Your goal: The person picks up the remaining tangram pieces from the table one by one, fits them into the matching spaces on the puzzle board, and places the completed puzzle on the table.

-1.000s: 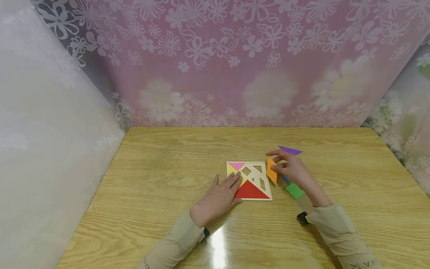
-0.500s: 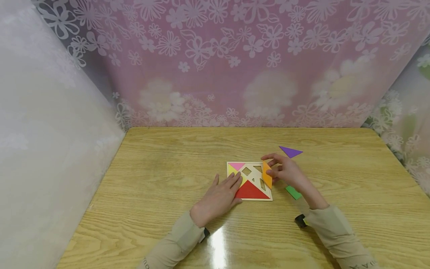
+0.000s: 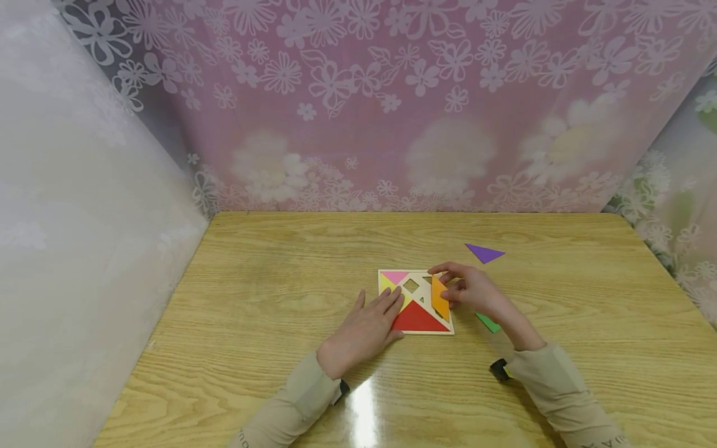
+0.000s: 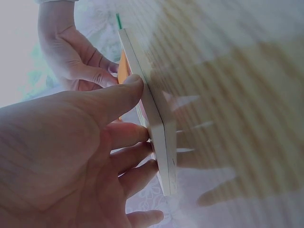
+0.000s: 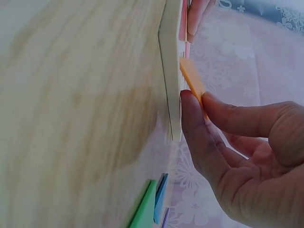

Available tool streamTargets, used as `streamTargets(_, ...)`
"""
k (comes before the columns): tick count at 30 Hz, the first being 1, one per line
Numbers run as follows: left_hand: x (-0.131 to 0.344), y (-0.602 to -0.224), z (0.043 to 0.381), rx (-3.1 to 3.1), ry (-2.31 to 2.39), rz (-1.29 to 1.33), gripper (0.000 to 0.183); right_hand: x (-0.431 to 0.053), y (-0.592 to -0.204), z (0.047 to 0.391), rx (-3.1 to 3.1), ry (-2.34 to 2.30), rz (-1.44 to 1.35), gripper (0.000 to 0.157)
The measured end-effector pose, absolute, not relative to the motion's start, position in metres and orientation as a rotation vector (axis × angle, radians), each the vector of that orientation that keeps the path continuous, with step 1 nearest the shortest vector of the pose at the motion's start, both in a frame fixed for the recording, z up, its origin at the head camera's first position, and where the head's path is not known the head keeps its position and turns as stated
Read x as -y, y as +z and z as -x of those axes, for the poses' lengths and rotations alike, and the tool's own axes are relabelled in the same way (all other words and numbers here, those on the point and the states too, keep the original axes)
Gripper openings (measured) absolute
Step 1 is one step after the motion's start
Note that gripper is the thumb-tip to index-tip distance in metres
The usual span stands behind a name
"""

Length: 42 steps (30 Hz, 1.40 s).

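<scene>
A cream tangram board (image 3: 424,290) lies on the table with red (image 3: 417,318), yellow (image 3: 384,285) and pink (image 3: 394,275) pieces set in it. Several cut-outs on its right half show bare wood. My left hand (image 3: 360,335) rests flat across the board's left side, partly covering the yellow piece, its thumb near the front edge. Between thumb and fingers, my right hand (image 3: 476,294) pinches an orange parallelogram tangram piece (image 3: 439,300). That piece leans at a tilt over the board's right side and hides part of the cut-outs there. In the right wrist view the orange piece (image 5: 192,78) meets the board's face.
Beyond the right hand lies a purple triangle (image 3: 485,253). A green piece (image 3: 489,322) sits partly under the right wrist, with a blue piece (image 5: 160,198) beside it in the right wrist view. Floral curtains (image 3: 358,155) stand behind the wooden table (image 3: 269,280).
My right hand has carried the orange piece leftward from beside the board to over its right side, slightly nearer me. The left hand has stayed still.
</scene>
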<state>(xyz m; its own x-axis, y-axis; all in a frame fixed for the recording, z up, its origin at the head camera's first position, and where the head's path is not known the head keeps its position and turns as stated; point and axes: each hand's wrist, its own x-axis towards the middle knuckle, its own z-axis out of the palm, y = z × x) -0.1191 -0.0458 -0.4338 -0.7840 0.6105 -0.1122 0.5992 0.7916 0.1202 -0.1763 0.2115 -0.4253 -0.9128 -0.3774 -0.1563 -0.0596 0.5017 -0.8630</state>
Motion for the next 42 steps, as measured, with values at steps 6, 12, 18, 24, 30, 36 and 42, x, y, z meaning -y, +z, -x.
streamTargets(6,0.046,-0.434,0.119,-2.839,0.109,-0.965,0.067,-0.210,-0.426,0.177,-2.483,-1.299,0.421,0.041)
streamTargets(12,0.046,-0.434,0.119,-2.837,0.107,-0.963,0.067,-0.206,-0.424,0.175,-2.562,-1.149,0.475,0.040)
streamTargets(18,0.046,-0.435,0.119,-2.843,0.106,-0.967,0.066,-0.201,-0.422,0.172,-2.604,-1.053,0.550,0.039)
streamTargets(24,0.046,-0.435,0.119,-2.842,0.110,-0.968,0.067,-0.198,-0.420,0.170,-2.658,-0.973,0.562,0.040)
streamTargets(30,0.046,-0.435,0.120,-2.838,0.105,-0.968,0.067,-0.198,-0.421,0.170,-2.687,-0.908,0.591,0.041)
streamTargets(36,0.046,-0.434,0.119,-2.840,0.101,-0.972,0.067,-0.197,-0.422,0.169,-2.719,-0.785,0.612,0.048)
streamTargets(42,0.046,-0.433,0.118,-2.850,0.104,-0.988,0.067,-0.195,-0.419,0.166,-2.747,-0.691,0.637,0.051)
